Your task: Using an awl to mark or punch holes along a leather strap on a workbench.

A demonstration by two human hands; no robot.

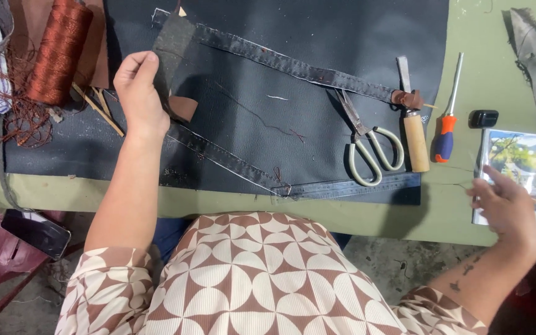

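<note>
Across the green worktable [317, 217] our left hand [139, 93] pinches the dark leather strap [172, 43] while our right hand [505, 205], fingers loosely open, touches the picture booklet [528, 164].

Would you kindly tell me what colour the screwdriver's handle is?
The screwdriver handle is orange and blue, seen best in the head view.

The dark sheet [293, 68] looks like matt, finely grained leather. The scissors [367, 142] have dull metal blades and smooth pale plastic handles, and the thread spool [60, 49] shines coppery. The booklet [528, 167] is glossy paper.
</note>
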